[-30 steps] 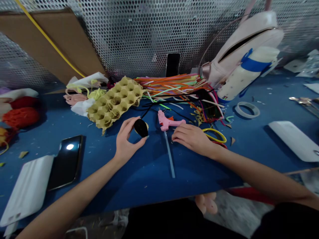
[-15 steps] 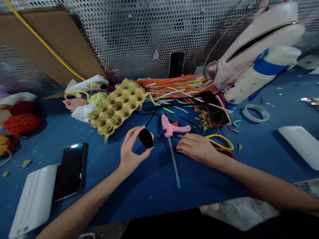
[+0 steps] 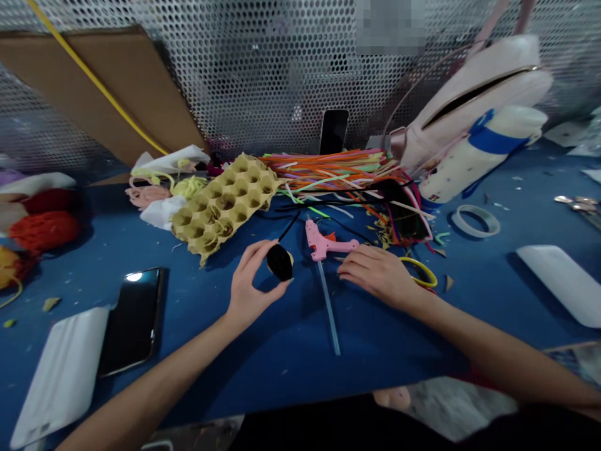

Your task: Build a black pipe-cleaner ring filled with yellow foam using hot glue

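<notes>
Pinching one black oval piece [image 3: 280, 262] between curled fingers [image 3: 256, 252], the left hand [image 3: 251, 285] is holding it over the table [image 3: 300, 369], its long axis tilted. The right hand [image 3: 378, 275], open and relaxed, is resting just below one pink glue gun [image 3: 326, 245], nearer it than the left, with the handle pointing toward it. One clear glue stick [image 3: 329, 307] is lying between the hands.

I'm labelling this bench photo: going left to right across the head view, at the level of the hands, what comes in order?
phone → left hand holding black piece → glue gun → right hand → pale ring
</notes>
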Action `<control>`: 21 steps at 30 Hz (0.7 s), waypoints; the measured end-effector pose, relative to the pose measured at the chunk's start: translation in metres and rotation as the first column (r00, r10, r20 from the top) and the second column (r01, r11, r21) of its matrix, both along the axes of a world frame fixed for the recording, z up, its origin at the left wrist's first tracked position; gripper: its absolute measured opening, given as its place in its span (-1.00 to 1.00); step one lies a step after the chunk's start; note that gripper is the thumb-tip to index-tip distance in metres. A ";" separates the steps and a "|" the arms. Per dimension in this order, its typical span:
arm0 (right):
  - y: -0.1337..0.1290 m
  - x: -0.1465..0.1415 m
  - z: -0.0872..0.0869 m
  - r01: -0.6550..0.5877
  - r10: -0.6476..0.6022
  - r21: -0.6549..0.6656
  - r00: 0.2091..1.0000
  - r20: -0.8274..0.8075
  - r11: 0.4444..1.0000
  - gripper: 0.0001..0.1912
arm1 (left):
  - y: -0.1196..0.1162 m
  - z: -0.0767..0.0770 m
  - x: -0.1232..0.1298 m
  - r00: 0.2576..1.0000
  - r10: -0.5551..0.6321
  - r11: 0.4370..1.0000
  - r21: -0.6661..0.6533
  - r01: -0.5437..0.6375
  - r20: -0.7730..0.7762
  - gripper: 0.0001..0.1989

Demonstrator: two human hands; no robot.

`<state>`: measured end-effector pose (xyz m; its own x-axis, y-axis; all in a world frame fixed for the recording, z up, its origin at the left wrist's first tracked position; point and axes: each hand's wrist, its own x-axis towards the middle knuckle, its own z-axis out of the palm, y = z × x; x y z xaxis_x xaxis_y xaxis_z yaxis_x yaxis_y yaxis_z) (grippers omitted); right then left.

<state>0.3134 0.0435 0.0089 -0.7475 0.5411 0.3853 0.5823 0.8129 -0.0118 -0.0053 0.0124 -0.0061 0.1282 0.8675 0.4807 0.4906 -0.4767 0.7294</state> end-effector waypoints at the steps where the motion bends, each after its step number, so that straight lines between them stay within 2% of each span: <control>1: 0.000 0.000 -0.002 -0.006 0.006 -0.003 1.000 0.000 1.000 -0.77 | 0.000 0.000 0.000 1.000 -0.001 1.000 0.002 0.001 0.010 -0.39; 7: 0.001 -0.001 -0.006 -0.012 0.013 -0.047 1.000 0.020 0.999 -0.75 | 0.002 0.002 0.002 0.999 0.020 1.000 -0.014 -0.019 0.046 -0.40; 17: 0.002 0.000 0.006 -0.053 0.057 -0.069 0.997 0.057 0.996 -0.72 | 0.001 0.000 -0.002 0.999 -0.011 1.000 0.012 0.011 0.049 -0.37; 21: 0.001 0.002 0.006 -0.049 0.057 -0.099 0.996 0.073 0.994 -0.72 | 0.002 0.000 -0.001 0.998 -0.022 1.000 0.019 0.021 0.063 -0.36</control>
